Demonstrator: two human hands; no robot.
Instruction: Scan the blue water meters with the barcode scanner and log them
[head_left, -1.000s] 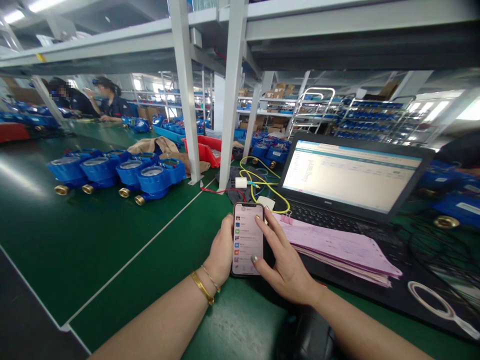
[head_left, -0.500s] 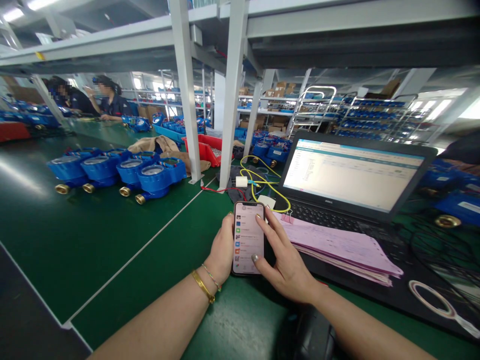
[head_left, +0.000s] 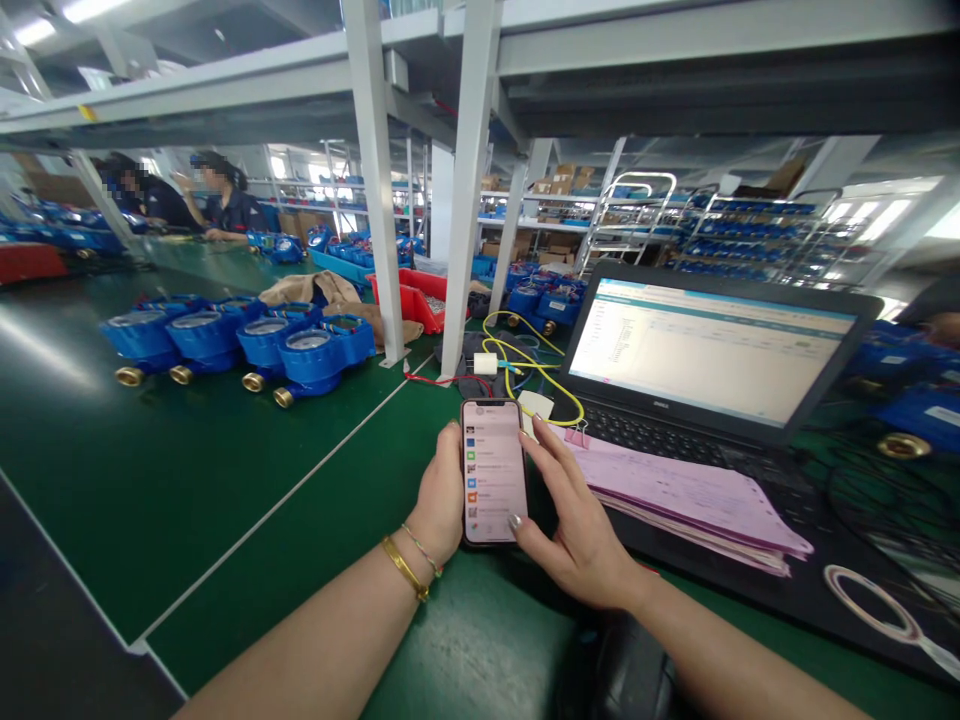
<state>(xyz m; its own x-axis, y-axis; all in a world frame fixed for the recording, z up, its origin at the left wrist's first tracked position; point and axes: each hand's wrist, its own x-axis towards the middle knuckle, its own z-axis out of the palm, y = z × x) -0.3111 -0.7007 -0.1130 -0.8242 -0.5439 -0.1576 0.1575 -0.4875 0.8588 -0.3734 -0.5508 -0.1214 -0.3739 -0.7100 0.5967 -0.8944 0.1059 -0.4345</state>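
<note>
A smartphone with a lit list of rows on its screen is held upright over the green bench. My left hand grips it by its left edge, fingers hidden behind it. At the phone's right side my right hand has its fingers spread; the thumb tip lies over the lower right of the screen and the fingertips are by the upper right edge. Whether they touch the glass I cannot tell. Right of this hand, a stack of pink papers with a binder clip rests on an open laptop.
Blue meters with brass ends stand in a row at left. A red bin is behind a white post. Yellow cable and a white adapter lie beyond the phone. A black object sits below my right wrist. Two co-workers sit far left.
The phone has shifted slightly left and up with my left hand. My right fingers have moved from over the screen to its right edge.
</note>
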